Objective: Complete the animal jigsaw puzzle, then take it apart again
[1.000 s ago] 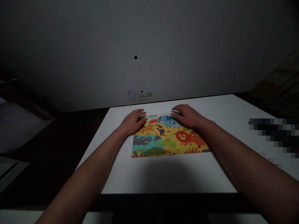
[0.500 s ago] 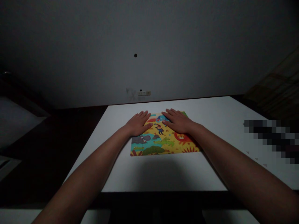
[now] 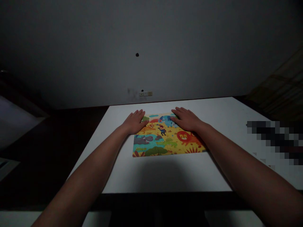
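Observation:
A colourful jigsaw puzzle (image 3: 165,138) lies flat on the white table, its pieces joined into a picture with a lion, an elephant, a hippo and a small figure. At its upper left edge rests my left hand (image 3: 136,122), palm down, fingers stretched forward and thumb over the picture. My right hand (image 3: 186,119) lies likewise at the upper right part, its thumb near the elephant. Neither hand grips anything. The hands and right forearm cover parts of the puzzle's left and right sides.
The white table (image 3: 161,176) reaches back to a grey wall with a socket strip (image 3: 145,94). A pixelated dark patch (image 3: 272,135) hides something at the table's right side. Striped cloth (image 3: 279,78) hangs at the far right.
My hands have moved apart, the left one leftward and the right one rightward, showing more of the elephant, the lion and the left part of the picture. The puzzle stays in place.

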Demonstrator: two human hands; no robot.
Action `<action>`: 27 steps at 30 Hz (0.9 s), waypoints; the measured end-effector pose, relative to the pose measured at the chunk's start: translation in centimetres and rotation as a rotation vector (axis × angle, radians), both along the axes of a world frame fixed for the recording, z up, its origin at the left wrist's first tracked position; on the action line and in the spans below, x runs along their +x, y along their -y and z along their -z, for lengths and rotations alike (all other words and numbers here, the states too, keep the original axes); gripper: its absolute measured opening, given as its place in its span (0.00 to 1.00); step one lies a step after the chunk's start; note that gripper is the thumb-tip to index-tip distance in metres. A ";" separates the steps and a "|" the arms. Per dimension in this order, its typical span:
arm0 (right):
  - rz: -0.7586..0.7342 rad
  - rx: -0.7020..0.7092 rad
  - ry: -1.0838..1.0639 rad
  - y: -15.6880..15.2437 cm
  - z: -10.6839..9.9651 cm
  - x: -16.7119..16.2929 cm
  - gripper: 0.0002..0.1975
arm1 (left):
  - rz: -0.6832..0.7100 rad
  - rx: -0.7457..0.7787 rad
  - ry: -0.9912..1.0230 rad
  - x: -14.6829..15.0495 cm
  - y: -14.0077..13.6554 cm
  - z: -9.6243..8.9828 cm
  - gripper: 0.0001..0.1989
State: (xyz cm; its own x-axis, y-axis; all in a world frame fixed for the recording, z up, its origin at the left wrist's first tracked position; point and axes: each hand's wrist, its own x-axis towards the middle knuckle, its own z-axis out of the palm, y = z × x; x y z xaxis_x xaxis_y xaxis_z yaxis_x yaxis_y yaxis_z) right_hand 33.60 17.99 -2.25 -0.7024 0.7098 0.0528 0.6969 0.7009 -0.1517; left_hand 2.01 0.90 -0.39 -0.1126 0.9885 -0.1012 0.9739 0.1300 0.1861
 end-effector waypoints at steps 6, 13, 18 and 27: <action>-0.026 0.018 -0.012 -0.5 0.0 0.3 0.40 | -0.151 0.000 -0.057 -2.5 0.1 0.1 0.45; -0.012 0.020 -0.021 -0.6 0.1 0.4 0.38 | -0.237 0.086 -0.074 -3.4 0.2 0.3 0.38; -0.016 0.028 -0.026 -0.7 0.2 0.4 0.36 | -0.204 0.197 -0.083 -3.5 0.3 0.5 0.32; -0.037 0.041 -0.042 -0.7 0.2 0.4 0.35 | -0.222 0.328 0.010 -2.4 0.2 -0.4 0.26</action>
State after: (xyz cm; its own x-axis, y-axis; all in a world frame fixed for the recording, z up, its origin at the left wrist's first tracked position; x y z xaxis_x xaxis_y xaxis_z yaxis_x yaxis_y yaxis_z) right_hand 33.97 18.73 -2.46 -0.7246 0.6802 0.1109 0.6642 0.7322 -0.1509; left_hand -0.41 0.70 0.03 -0.3282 0.9201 0.2136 0.9266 0.2696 0.2622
